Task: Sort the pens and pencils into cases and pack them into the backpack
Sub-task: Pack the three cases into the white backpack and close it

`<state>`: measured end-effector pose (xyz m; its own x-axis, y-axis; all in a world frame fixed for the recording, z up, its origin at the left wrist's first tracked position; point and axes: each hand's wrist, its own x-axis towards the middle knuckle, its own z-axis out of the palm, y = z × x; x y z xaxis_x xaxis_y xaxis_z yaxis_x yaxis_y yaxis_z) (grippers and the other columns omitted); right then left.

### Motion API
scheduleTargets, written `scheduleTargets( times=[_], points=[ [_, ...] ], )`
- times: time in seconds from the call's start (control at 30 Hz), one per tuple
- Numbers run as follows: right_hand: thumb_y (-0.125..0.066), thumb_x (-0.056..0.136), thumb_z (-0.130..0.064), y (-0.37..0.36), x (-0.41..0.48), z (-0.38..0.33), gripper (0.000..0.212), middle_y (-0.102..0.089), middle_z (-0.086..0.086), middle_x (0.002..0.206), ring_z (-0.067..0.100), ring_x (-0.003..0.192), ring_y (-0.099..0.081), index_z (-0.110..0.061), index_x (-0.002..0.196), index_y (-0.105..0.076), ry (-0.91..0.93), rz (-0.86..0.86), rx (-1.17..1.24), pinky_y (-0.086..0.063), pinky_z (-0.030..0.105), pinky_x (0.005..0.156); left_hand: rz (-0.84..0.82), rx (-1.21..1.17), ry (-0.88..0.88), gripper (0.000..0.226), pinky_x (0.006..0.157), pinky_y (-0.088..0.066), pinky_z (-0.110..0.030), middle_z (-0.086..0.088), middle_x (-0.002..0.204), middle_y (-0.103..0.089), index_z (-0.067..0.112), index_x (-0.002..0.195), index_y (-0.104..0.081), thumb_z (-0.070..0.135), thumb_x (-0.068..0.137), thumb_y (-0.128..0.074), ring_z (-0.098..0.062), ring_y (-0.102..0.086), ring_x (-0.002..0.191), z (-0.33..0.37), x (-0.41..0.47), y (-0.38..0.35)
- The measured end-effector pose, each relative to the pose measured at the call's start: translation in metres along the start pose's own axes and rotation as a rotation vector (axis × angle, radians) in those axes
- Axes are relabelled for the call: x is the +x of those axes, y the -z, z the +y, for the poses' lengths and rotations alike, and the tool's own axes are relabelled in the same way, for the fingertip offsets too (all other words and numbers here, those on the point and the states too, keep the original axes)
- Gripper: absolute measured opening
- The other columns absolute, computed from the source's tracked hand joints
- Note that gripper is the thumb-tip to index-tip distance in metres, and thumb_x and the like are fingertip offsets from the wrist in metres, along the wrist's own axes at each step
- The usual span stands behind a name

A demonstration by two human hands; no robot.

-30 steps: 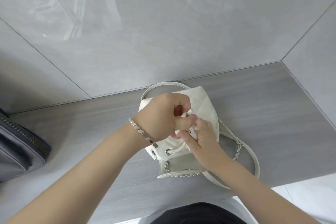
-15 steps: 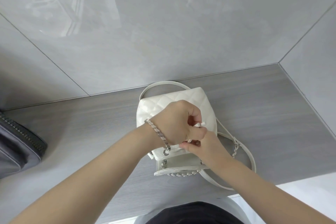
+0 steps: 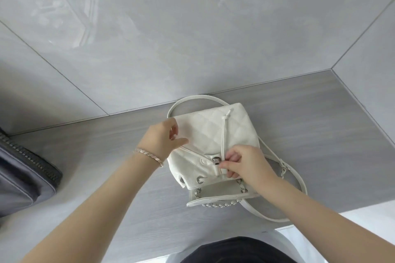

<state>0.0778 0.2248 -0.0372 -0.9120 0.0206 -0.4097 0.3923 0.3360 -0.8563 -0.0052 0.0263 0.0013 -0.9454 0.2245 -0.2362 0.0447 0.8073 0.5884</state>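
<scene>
Located on grey worktop (image 3: 320,134), close to foot of tiled wall (image 3: 192,28): white quilted backpack (image 3: 215,132). Lies flat, opening end toward the person, chain (image 3: 220,205) along the near flap edge. Thin white cord (image 3: 223,134) up the middle of it, knotted at far end.

Right grip (image 3: 243,164): clamped on near end of cord, thumb and forefinger pinched together just beside metal clasp (image 3: 216,160).

Left grip (image 3: 162,141): apart, resting at left edge of backpack, thumb stretched onto it, fingers loosely bent, holding nothing. Bracelet (image 3: 148,156) on that wrist.

Strap (image 3: 201,97) arched behind backpack; a second looped out to its right.

Dark grey zipped bag (image 3: 21,177) at far left of worktop, well apart from backpack.

Contents of backpack: cannot tell
</scene>
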Motion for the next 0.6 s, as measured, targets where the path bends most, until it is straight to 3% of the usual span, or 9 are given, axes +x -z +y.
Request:
scheduleTargets(
  times=[0.07, 0.1, 0.17, 0.2, 0.27, 0.33, 0.4, 0.5, 0.6],
  points=[
    [-0.075, 0.073, -0.004, -0.004, 0.003, 0.0, 0.027, -0.056, -0.002, 0.05, 0.011, 0.041, -0.057, -0.014, 0.068, -0.051, -0.009, 0.021, -0.039, -0.05, 0.028, 0.05, 0.126, 0.207, 0.004, 0.023, 0.057, -0.039, -0.024, -0.002, 0.072, -0.051, 0.013, 0.084, -0.056, 0.027, 0.075, -0.072, -0.028, -0.055, 0.071, -0.001, 0.0, -0.016],
    [-0.075, 0.074, -0.007, -0.005, 0.004, 0.0, 0.03, -0.054, -0.002, 0.052, 0.014, 0.042, -0.057, -0.016, 0.066, -0.047, 0.005, 0.033, -0.084, -0.05, 0.031, 0.052, 0.229, 0.411, -0.046, 0.033, 0.058, -0.042, -0.03, -0.006, 0.081, -0.056, 0.012, 0.09, -0.06, 0.029, 0.068, -0.078, -0.031, -0.057, 0.075, -0.001, 0.0, -0.024],
    [-0.074, 0.076, -0.015, -0.007, 0.002, 0.001, 0.034, -0.05, -0.004, 0.052, 0.017, 0.045, -0.059, -0.019, 0.063, -0.043, 0.018, 0.044, -0.205, -0.05, 0.036, 0.055, 0.385, 0.606, -0.219, 0.041, 0.057, -0.049, -0.033, -0.009, 0.087, -0.063, 0.014, 0.085, -0.067, 0.025, 0.049, -0.084, -0.028, -0.053, 0.077, 0.009, -0.005, -0.034],
    [-0.074, 0.076, -0.017, -0.006, 0.002, 0.0, 0.035, -0.05, -0.003, 0.052, 0.017, 0.046, -0.06, -0.019, 0.062, -0.042, 0.015, 0.044, -0.226, -0.051, 0.038, 0.056, 0.393, 0.585, -0.331, 0.034, 0.057, -0.051, -0.033, -0.008, 0.085, -0.065, 0.014, 0.081, -0.068, 0.022, 0.051, -0.081, -0.026, -0.049, 0.078, 0.014, -0.007, -0.04],
    [-0.075, 0.075, -0.015, -0.004, 0.002, -0.003, 0.033, -0.054, 0.0, 0.054, 0.011, 0.045, -0.06, -0.017, 0.062, -0.045, -0.001, 0.038, -0.162, -0.053, 0.037, 0.058, 0.151, 0.27, -0.455, 0.019, 0.061, -0.054, -0.033, -0.008, 0.084, -0.064, 0.007, 0.085, -0.068, 0.017, 0.07, -0.072, -0.021, -0.05, 0.072, 0.02, -0.011, -0.05],
    [-0.074, 0.076, -0.017, 0.003, -0.005, -0.008, 0.024, -0.058, 0.0, 0.059, 0.0, 0.046, -0.055, -0.015, 0.064, -0.053, 0.039, 0.012, -0.086, -0.051, 0.023, 0.059, -0.172, 0.001, -0.335, 0.017, 0.072, -0.049, -0.028, -0.002, 0.084, -0.058, 0.005, 0.093, -0.067, 0.019, 0.083, -0.065, -0.011, -0.05, 0.065, 0.023, -0.016, -0.054],
    [-0.076, 0.072, -0.029, 0.013, -0.021, -0.013, 0.017, -0.06, -0.009, 0.07, -0.003, 0.059, -0.053, -0.019, 0.072, -0.062, 0.11, -0.106, -0.134, -0.042, 0.011, 0.061, -0.251, -0.124, -0.239, 0.016, 0.071, -0.044, -0.014, 0.008, 0.076, -0.055, 0.008, 0.092, -0.069, 0.02, 0.083, -0.066, 0.002, -0.049, 0.062, 0.017, -0.013, -0.055],
    [-0.072, 0.067, -0.05, 0.016, -0.039, 0.003, 0.036, -0.059, -0.017, 0.093, -0.003, 0.089, -0.053, -0.029, 0.095, -0.065, 0.198, -0.304, -0.563, -0.041, 0.015, 0.079, -0.351, -0.182, -0.13, 0.017, 0.068, -0.043, -0.006, 0.018, 0.071, -0.057, 0.014, 0.096, -0.07, 0.024, 0.084, -0.065, 0.003, -0.053, 0.064, 0.014, -0.006, -0.049],
    [-0.046, 0.073, -0.06, 0.009, -0.042, 0.015, 0.048, -0.062, -0.01, 0.083, 0.005, 0.081, -0.054, -0.02, 0.087, -0.069, 0.308, -0.111, -0.64, -0.042, 0.022, 0.072, -0.45, -0.168, -0.079, 0.02, 0.084, -0.049, -0.021, 0.016, 0.076, -0.059, 0.016, 0.099, -0.068, 0.029, 0.087, -0.061, -0.011, -0.06, 0.077, 0.016, -0.004, -0.046]
  ],
)
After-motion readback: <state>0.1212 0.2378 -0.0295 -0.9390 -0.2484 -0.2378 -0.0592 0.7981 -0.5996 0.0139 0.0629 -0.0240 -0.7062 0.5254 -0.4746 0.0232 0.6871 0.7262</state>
